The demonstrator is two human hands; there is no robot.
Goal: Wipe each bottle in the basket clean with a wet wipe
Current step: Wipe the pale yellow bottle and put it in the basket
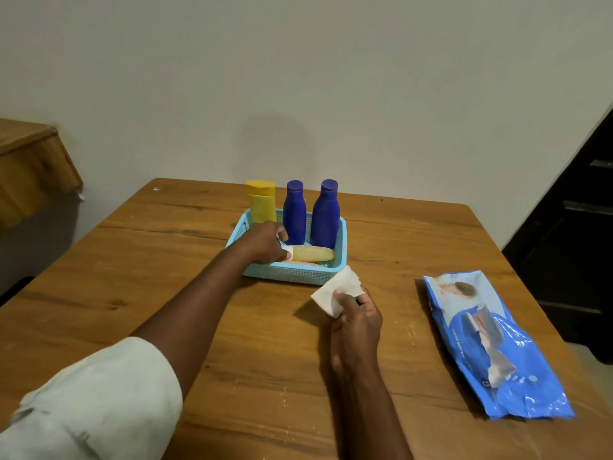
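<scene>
One wooden bench [232, 327] carries all items. One blue wet-wipe pack [491, 343] lies flat at 4 o'clock from the bench centre, long axis running from 11 to 5 o'clock. One light-blue perforated basket [295, 275] sits at 12 o'clock, near the far edge.

Bottles counted in the basket: four clearly seen. Two dark blue bottles [310, 217] stand upright at the rear, caps up, the right one larger. One yellow bottle [262, 202] stands upright at the rear left, at 10 o'clock within the basket, broad yellow cap on top. One pale yellow bottle [311, 253] lies on its side at the front, long axis running 9 to 3 o'clock, white cap pointing to 9 o'clock. A pinkish item lies beneath it; its nature cannot be told.

Left hand [262, 242]: inside the basket, fingers closed around the cap end of the lying bottle. Right hand [356, 318]: at 6 o'clock from the basket, pinching one white wet wipe [336, 292] between thumb and fingers, wipe raised just before the basket's front wall.
</scene>
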